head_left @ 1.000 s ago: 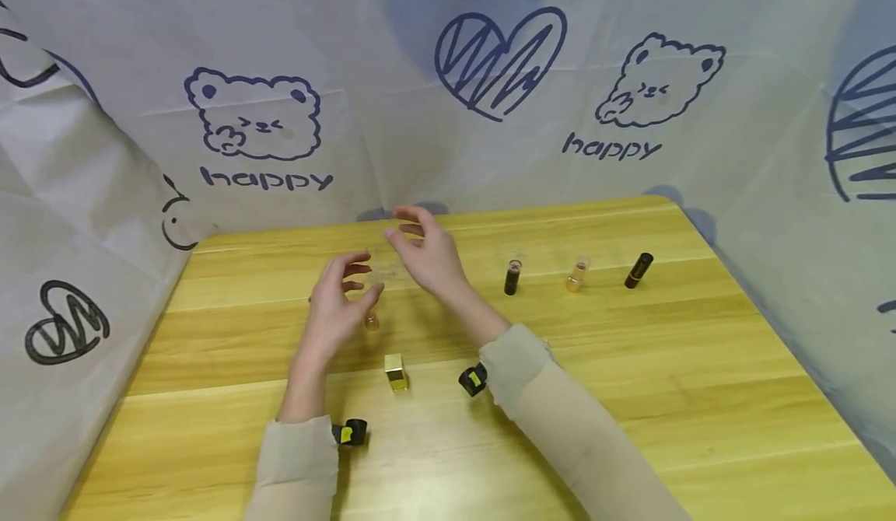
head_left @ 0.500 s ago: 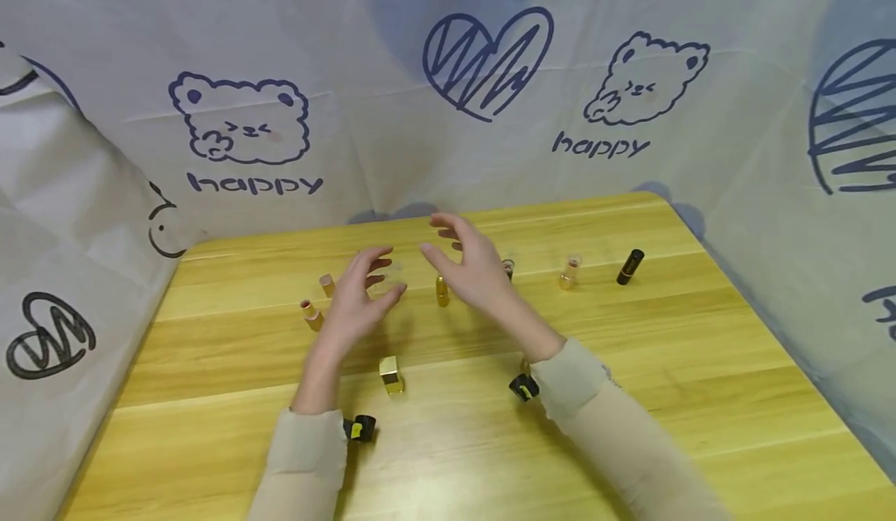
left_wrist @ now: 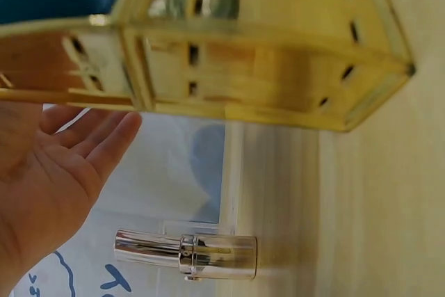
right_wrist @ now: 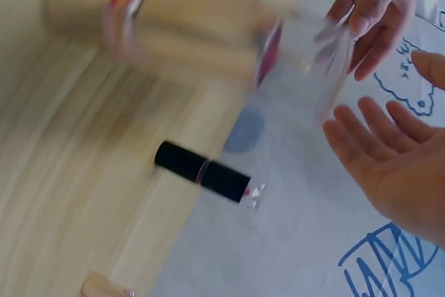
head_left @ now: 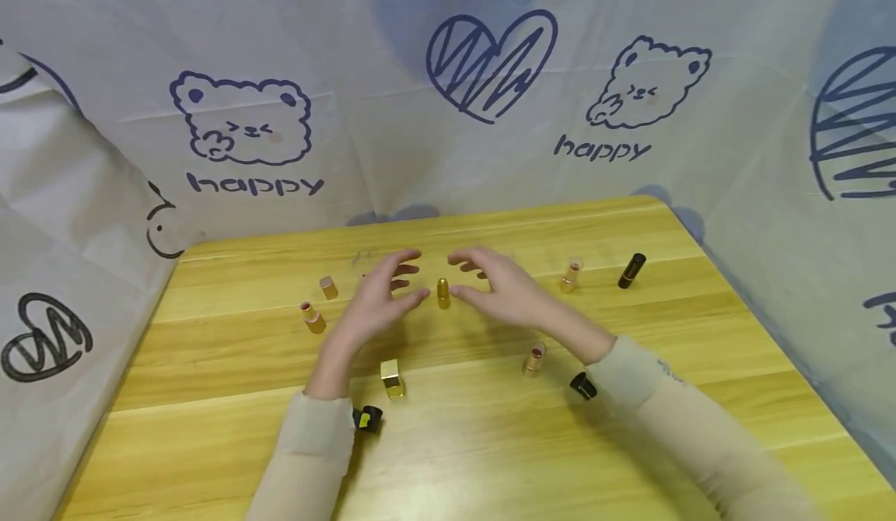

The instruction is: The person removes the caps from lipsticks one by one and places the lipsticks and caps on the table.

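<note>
A small gold bullet-shaped tube [head_left: 442,292] stood upright on the wooden tabletop [head_left: 700,365], shiny and rounded at the top, between the two hands. The left hand [head_left: 378,303] hovered just left of it, fingers spread and loosely bent, gripping nothing. The right hand [head_left: 507,291] sat just right of it, likewise open and empty. A square gold cap [head_left: 393,377] stood nearer the person. No containers were in view.
</note>
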The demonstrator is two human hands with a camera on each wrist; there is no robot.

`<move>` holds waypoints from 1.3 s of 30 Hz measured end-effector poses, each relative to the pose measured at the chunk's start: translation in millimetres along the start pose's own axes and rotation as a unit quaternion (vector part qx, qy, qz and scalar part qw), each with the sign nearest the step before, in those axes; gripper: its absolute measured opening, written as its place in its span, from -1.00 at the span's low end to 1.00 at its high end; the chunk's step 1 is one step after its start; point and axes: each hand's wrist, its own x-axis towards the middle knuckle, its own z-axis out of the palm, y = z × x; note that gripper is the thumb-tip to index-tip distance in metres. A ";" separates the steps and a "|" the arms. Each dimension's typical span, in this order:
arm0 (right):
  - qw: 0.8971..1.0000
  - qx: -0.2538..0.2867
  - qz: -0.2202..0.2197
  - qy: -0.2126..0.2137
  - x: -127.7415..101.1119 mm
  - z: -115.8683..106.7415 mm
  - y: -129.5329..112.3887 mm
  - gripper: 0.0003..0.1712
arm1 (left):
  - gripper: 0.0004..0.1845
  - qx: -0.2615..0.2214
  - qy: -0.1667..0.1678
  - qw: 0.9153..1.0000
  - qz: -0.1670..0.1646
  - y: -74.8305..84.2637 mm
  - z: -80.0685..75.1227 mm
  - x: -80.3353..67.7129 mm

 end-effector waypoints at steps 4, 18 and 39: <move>0.999 -0.006 -0.006 -0.036 4.1 -4.0 10.0 -0.39 | -0.29 0.001 -0.030 0.999 -0.014 -4.8 0.1 4.8; 0.995 -0.004 -0.015 -0.094 25.2 -3.1 24.7 -0.41 | -0.41 0.010 -0.113 0.992 -0.057 -22.2 7.5 17.9; 0.992 -0.008 0.007 -0.127 42.1 5.9 30.4 -0.42 | -0.65 0.095 -0.154 0.982 -0.048 -27.9 16.6 28.9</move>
